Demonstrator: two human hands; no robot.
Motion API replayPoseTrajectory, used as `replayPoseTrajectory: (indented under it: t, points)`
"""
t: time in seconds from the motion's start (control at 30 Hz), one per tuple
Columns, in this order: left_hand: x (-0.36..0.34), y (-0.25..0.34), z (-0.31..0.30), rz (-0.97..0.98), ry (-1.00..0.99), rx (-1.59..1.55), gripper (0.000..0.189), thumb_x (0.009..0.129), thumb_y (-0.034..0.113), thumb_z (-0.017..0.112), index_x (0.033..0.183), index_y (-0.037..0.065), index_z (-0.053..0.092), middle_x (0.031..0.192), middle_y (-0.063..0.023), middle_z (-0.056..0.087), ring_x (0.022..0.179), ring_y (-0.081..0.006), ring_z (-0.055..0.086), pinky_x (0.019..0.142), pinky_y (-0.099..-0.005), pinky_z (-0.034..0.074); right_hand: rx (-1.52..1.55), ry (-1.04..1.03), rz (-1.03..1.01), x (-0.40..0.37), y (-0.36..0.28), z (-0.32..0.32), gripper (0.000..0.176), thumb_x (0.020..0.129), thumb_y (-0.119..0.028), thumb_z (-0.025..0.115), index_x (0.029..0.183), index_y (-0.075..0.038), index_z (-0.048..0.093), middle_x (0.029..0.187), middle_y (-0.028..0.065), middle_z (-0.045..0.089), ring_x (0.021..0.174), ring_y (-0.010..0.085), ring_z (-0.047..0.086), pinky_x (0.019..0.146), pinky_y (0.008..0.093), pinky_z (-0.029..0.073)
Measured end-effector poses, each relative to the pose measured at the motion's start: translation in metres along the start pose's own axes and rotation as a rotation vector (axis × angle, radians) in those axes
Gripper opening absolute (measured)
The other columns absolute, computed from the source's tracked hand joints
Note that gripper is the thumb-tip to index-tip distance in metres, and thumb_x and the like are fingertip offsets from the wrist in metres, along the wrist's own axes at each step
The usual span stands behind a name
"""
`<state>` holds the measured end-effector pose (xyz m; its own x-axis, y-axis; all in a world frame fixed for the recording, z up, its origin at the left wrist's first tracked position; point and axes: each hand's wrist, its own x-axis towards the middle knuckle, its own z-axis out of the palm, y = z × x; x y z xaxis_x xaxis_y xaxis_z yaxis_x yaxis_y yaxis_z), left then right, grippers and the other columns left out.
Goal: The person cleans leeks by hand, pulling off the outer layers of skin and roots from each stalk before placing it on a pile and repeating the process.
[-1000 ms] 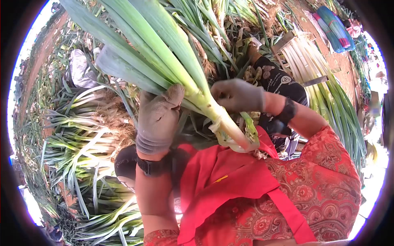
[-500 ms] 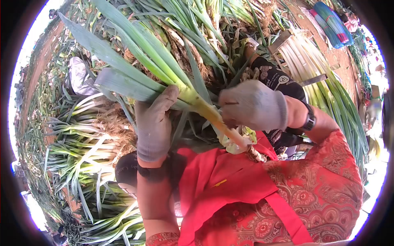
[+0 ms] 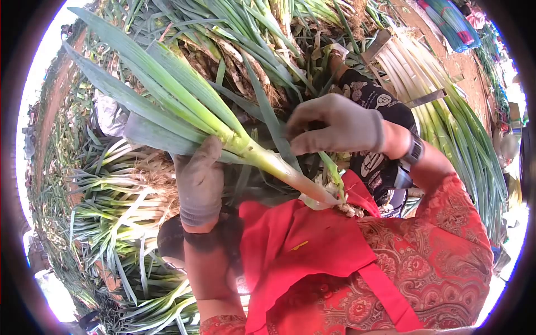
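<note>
Since the earlier frame, the right hand, in a pale grey glove (image 3: 340, 124), has been lifted off toward the top of the frame, and the left hand, in a matching glove (image 3: 200, 187), has been shifted slightly down and left with the leek. The long leek with a pale stalk and broad green leaves (image 3: 273, 166) is held slantwise at the centre, its leaf tips pointed to the upper left and its root end set against the bright red cloth apron (image 3: 304, 240), toward the lower right. It is clamped by the left hand where the leaves fan out. The right hand is placed above and right of the bare stalk, nearer to it than the left; its fingers are curled, with thumb and fingertips apart.

At the right of the frame, trimmed leeks with white stalks (image 3: 410, 67) are laid between thin flat bars (image 3: 427, 99). At the left, untied leeks with brown roots (image 3: 120, 209) are heaped near a crumpled whitish bag (image 3: 109, 116); whether anything is contained in it cannot be told.
</note>
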<state>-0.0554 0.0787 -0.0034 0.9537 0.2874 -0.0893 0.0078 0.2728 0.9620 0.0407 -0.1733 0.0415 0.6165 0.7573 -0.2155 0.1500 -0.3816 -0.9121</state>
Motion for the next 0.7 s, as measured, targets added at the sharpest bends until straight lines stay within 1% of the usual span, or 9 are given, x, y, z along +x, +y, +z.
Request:
replayPoseTrajectory:
  t: [0.07,0.13,0.2,0.3,0.37,0.47,0.57,0.67,0.7]
  points:
    - [0.000,0.001,-0.005,0.040,-0.006,0.225,0.043,0.099,0.025,0.055,0.127,-0.007,0.052,0.124,-0.0138,0.057,0.110,-0.0215,0.055,0.097,-0.0352,0.043,0.339,-0.129,0.167,0.019,-0.007,0.013,0.029,0.083,-0.024,0.077,0.097,0.001,0.071,0.086,0.0033,0.069,0.076,0.0077,0.061,0.065,0.0253,0.049]
    - [0.000,-0.001,-0.009,0.061,-0.027,0.253,0.046,0.099,0.027,0.055,0.129,-0.007,0.049,0.125,-0.0140,0.056,0.112,-0.0221,0.055,0.098,-0.0356,0.042,0.363,-0.253,0.216,0.032,-0.005,0.015,0.030,0.083,-0.022,0.076,0.099,0.002,0.070,0.085,0.0026,0.069,0.075,0.0073,0.061,0.065,0.0240,0.050]
    - [0.000,-0.005,-0.012,0.051,-0.053,0.017,0.048,0.099,0.027,0.055,0.131,-0.007,0.048,0.125,-0.0141,0.056,0.112,-0.0226,0.055,0.099,-0.0360,0.042,0.379,-0.349,0.232,0.039,0.000,0.013,0.029,0.083,-0.020,0.076,0.100,0.002,0.070,0.083,0.0019,0.069,0.073,0.0074,0.061,0.065,0.0235,0.050]
    - [-0.003,-0.003,-0.010,0.085,-0.094,0.000,0.050,0.098,0.028,0.055,0.132,-0.007,0.046,0.127,-0.0146,0.055,0.113,-0.0229,0.055,0.100,-0.0363,0.042,0.376,-0.425,0.249,0.041,0.002,0.011,0.026,0.083,-0.018,0.074,0.098,0.002,0.070,0.079,0.0012,0.068,0.070,0.0077,0.061,0.063,0.0241,0.050]
    - [-0.003,0.002,-0.006,0.041,-0.094,-0.107,0.050,0.089,0.015,0.065,0.132,-0.001,0.046,0.122,-0.0092,0.056,0.110,-0.0203,0.055,0.100,-0.0351,0.041,0.359,-0.436,0.317,0.038,-0.007,0.010,0.025,0.083,-0.019,0.073,0.096,0.002,0.070,0.078,0.0013,0.068,0.069,0.0073,0.061,0.062,0.0246,0.050]
    - [-0.001,-0.004,-0.011,0.010,-0.095,-0.211,0.054,0.084,0.008,0.070,0.132,0.002,0.046,0.120,-0.0063,0.056,0.108,-0.0192,0.055,0.100,-0.0345,0.041,0.048,-0.435,0.297,0.035,0.003,0.014,0.022,0.084,-0.019,0.067,0.092,0.001,0.070,0.077,0.0050,0.069,0.068,0.0146,0.066,0.060,0.0289,0.052]
    - [-0.001,-0.005,-0.010,0.087,-0.060,-0.012,0.045,0.093,0.018,0.061,0.130,-0.004,0.048,0.122,-0.0123,0.057,0.107,-0.0215,0.057,0.097,-0.0351,0.045,-0.958,-0.303,0.054,0.012,0.026,0.033,0.020,0.081,-0.019,0.063,0.090,-0.002,0.068,0.075,0.0103,0.069,0.070,0.0260,0.069,0.061,0.0342,0.053]
    - [-0.003,0.002,-0.002,0.055,-0.027,0.034,0.045,0.089,0.009,0.062,0.131,-0.001,0.047,0.121,-0.0096,0.056,0.107,-0.0199,0.056,0.098,-0.0343,0.044,-1.188,-0.472,0.313,-0.022,0.095,0.046,0.016,0.078,-0.019,0.062,0.089,-0.008,0.067,0.078,0.0108,0.068,0.072,0.0329,0.069,0.062,0.0392,0.053]
    - [-0.003,0.002,-0.002,0.035,-0.012,0.032,0.047,0.088,0.005,0.063,0.132,0.000,0.047,0.120,-0.0083,0.056,0.108,-0.0192,0.055,0.098,-0.0341,0.043,-1.217,-0.362,0.288,-0.026,0.095,0.040,0.017,0.079,-0.020,0.062,0.090,-0.009,0.067,0.080,0.0101,0.068,0.073,0.0318,0.069,0.063,0.0388,0.054]
